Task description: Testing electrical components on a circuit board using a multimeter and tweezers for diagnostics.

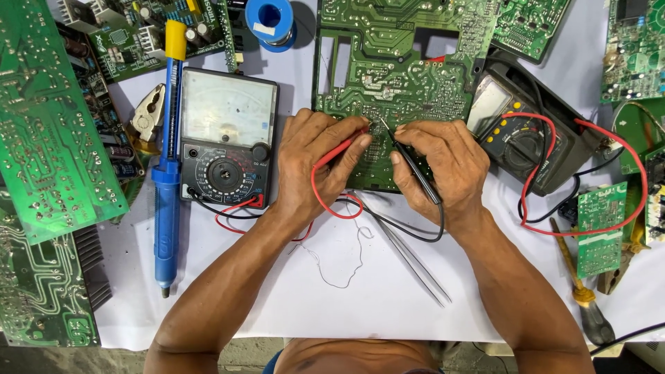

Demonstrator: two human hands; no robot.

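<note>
Two probes on one green circuit board [395, 76], bench centre: left hand [315, 163] grasping red probe [339, 149], right hand [440, 163] grasping black probe [409, 163]. Two multimeters: analog [225, 135], digital [523, 128]. One tweezers [412, 260].

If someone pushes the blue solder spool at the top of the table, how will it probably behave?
The blue solder spool lies flat on its round flange, so it would probably slide rather than roll. Set on edge, it could roll. It likely feels heavy for its size, being wound with metal wire.
</note>
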